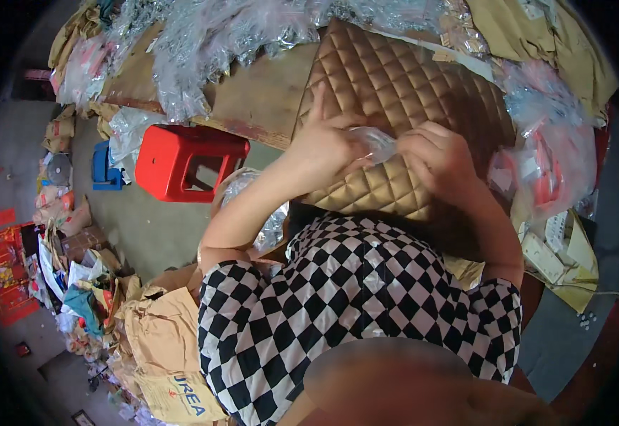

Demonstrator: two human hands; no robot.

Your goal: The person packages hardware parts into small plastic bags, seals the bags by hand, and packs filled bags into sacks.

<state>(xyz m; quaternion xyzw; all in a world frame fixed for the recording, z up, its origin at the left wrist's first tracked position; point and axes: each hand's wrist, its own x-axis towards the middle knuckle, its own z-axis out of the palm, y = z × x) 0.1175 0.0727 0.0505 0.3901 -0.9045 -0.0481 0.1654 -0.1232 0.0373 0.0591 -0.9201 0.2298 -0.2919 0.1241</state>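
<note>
Between my two hands is a small clear plastic bag (377, 144), held just above a brown quilted mat (394, 78). My left hand (327, 145) has its index finger raised, while its other fingers close on the bag's left side. On the bag's other side, my right hand (437, 153) pinches the edge with thumb and fingers. What is inside the bag, if anything, I cannot make out. The mat lies on a wooden table (252, 96), and both forearms reach in over its near edge.
Piles of clear plastic packets (238, 46) cover the table's far side. A red plastic stool (174, 163) lies tipped at the left, near a small blue stool (107, 167). Brown sacks (164, 330) stand at my lower left. A pink-and-clear bag (551, 167) sits at the right.
</note>
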